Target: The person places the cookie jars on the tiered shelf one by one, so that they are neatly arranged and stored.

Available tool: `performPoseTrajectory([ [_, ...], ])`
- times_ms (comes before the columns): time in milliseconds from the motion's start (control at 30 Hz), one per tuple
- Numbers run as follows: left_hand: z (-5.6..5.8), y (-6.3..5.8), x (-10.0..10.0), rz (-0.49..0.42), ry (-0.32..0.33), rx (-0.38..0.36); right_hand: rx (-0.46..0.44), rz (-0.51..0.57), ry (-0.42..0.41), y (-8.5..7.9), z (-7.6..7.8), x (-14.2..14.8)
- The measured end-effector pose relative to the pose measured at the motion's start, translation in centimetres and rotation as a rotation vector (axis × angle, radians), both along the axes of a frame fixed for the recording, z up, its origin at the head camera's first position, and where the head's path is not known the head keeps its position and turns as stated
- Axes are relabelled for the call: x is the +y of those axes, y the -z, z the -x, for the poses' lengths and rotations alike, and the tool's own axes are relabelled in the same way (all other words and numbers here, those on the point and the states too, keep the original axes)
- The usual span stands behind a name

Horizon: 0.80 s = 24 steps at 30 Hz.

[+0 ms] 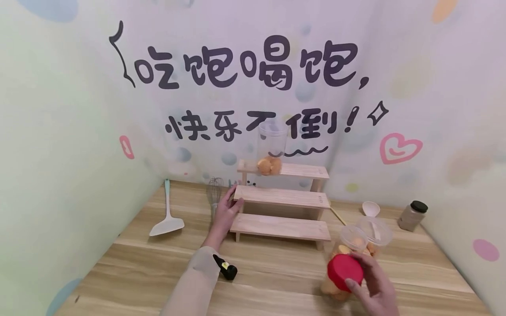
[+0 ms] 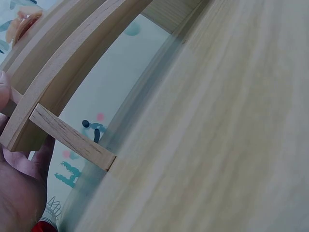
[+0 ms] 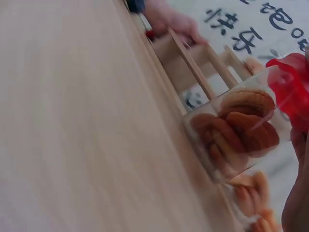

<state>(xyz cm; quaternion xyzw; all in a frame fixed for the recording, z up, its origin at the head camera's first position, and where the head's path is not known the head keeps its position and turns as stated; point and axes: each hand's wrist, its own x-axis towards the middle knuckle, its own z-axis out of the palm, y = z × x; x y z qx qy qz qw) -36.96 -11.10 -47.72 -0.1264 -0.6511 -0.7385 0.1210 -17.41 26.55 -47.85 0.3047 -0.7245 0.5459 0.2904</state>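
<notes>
My left hand (image 1: 226, 215) grips the left end of the middle board of a three-tier wooden stand (image 1: 280, 196). In the left wrist view, the thumb and fingers (image 2: 24, 193) lie about that board's end. At the front right, my right hand (image 1: 376, 285) holds a clear jar of round cookies (image 3: 236, 128) by its red lid (image 1: 345, 272). The jar stands upright, its base at the tabletop. Another clear jar (image 1: 272, 164), with a few cookies at its bottom, stands on the stand's top tier.
Behind the red-lidded jar are clear-lidded cookie containers (image 1: 353, 238). A white ladle (image 1: 370, 209) and a black-capped jar (image 1: 413, 216) lie farther right. Left of the stand are a whisk (image 1: 215, 188) and a white spatula (image 1: 168, 224). A printed wall cloth (image 1: 253, 101) hangs behind the table.
</notes>
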Motion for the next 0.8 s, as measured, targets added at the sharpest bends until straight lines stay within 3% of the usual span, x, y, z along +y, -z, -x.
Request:
performPoseTrajectory([
  [233,0.1,0.0,0.1,0.023,-0.001,0.01,-0.294,-0.198,-0.04,1.9,0.9,-4.1],
  [367,-0.7,-0.8,-0.3,0.023,0.004,-0.01,-0.36,-0.22,-0.144,2.5,2.6,-6.4],
  [533,-0.8,-0.9,-0.7,0.023,0.009,-0.04,-0.388,-0.2,-0.228,2.9,4.5,-8.4],
  [600,-0.1,-0.1,-0.8,0.022,-0.003,-0.03,-0.38,-0.202,-0.244,2.9,5.0,-9.0],
  [800,0.2,-0.1,-0.1,0.037,-0.003,-0.009,-0.344,-0.236,-0.223,2.6,5.8,-9.6],
])
